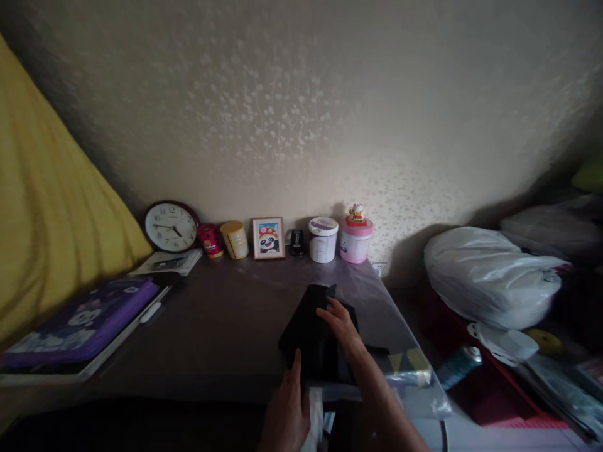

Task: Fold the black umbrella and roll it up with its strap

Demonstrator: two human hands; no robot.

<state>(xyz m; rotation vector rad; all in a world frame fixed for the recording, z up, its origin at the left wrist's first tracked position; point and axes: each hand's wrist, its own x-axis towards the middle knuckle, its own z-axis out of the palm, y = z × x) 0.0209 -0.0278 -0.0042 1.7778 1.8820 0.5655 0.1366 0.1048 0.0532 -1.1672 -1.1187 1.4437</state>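
Note:
A black, flat, folded cloth-like item (306, 314) lies near the front of the covered table (226, 314); its exact kind is hard to make out in the dim light. My right hand (342, 323) is over its right part, fingers bent and pinching at the upper edge, where a small dark fold sticks up. At the item's lower left edge is my left hand (287, 411), its index finger stretched out. Pale, shiny plastic (313, 417) hangs beside the left hand, below the table edge. A dark strap-like strip reaches out to the right of the item.
Along the wall stand a clock (172, 227), a red can (210, 240), a yellow tub (234, 240), a framed panda picture (269, 238) and two lidded tubs (323, 242). A purple case (85, 317) lies left. White bags (490, 273) and a spray can (461, 367) crowd the right.

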